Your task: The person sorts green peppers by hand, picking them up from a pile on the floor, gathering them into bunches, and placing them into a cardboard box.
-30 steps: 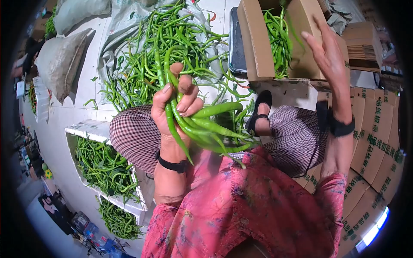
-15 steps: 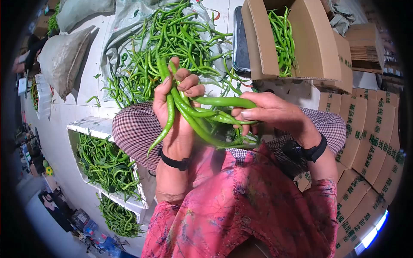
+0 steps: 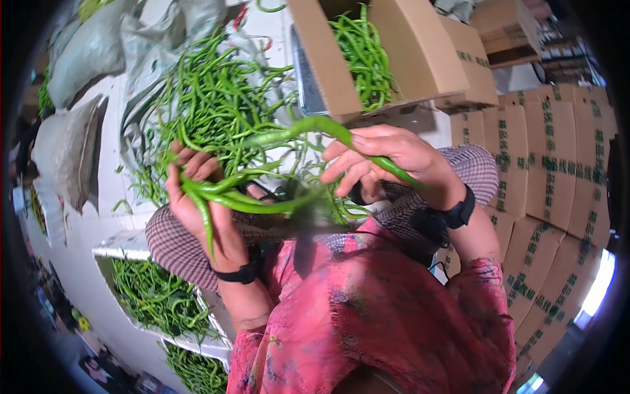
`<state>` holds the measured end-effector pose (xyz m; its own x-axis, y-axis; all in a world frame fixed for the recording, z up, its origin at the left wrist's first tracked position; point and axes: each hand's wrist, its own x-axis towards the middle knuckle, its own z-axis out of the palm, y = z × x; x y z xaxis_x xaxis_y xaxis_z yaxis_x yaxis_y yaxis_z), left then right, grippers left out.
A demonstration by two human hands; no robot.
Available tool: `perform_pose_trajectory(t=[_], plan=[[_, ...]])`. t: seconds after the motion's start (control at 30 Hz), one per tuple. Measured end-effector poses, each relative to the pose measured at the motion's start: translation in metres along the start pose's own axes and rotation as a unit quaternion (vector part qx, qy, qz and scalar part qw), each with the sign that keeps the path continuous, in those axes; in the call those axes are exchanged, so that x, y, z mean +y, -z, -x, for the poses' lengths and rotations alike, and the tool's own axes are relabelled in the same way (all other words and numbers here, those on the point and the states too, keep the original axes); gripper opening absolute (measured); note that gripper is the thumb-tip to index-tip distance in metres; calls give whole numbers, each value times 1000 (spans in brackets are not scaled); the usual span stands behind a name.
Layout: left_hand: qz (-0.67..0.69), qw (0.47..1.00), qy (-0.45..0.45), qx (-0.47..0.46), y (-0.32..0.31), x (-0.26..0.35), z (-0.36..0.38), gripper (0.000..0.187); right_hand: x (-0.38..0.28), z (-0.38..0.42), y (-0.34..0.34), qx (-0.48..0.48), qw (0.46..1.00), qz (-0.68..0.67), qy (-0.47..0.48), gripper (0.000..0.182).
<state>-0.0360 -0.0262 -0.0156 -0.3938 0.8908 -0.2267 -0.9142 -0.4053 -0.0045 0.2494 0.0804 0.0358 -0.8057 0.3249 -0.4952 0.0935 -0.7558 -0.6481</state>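
My left hand [image 3: 197,187] is closed around several long green chili peppers [image 3: 252,205], whose tips point right and downward. My right hand [image 3: 397,161] grips one long, bent green chili pepper [image 3: 305,126] between thumb and fingers. One end of that pepper reaches left over the loose pile, and the other sticks out below the hand. Beyond both hands, a heap of green chili peppers [image 3: 210,98] lies on a pale plastic sheet [image 3: 141,62]. More peppers sit low between my knees, partly blurred.
An open cardboard box [image 3: 430,49] holding green peppers [image 3: 361,65] stands at the upper right on a dark flat tray-like surface [image 3: 308,79]. Printed cartons [image 3: 551,164] are stacked at right. A white foam box [image 3: 125,246] of peppers is at left, below stuffed sacks [image 3: 62,154].
My hands have moved apart, the left one going left with its bunch. The right hand now holds a single pepper away from that bunch. The whole view has shifted.
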Motion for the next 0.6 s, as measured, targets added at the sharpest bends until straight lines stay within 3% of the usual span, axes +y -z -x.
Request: perform_pose_trajectory(t=[0.23,0.3,0.4,0.47,0.5,0.53,0.57,0.6], plan=[[-25,997,59,-36,-6,-3,7,32,0,14,3,-54,995,-83,31,46],[-32,995,88,-47,-3,-6,3,34,-16,24,-7,46,993,24,107,43],[-32,993,109,-41,-2,-10,4,36,-65,39,18,58,975,19,213,44],[-10,993,114,-26,0,-15,5,35,-86,28,21,280,884,165,336,48],[-8,992,118,-34,2,-15,5,36,-89,25,33,270,888,165,335,48],[-3,991,125,-42,3,-16,4,36,-92,22,38,379,768,365,367,46],[-8,992,121,-37,3,-18,5,36,-94,19,42,462,595,540,376,44],[-15,992,122,-40,4,-20,4,36,-89,19,42,456,598,541,377,44]])
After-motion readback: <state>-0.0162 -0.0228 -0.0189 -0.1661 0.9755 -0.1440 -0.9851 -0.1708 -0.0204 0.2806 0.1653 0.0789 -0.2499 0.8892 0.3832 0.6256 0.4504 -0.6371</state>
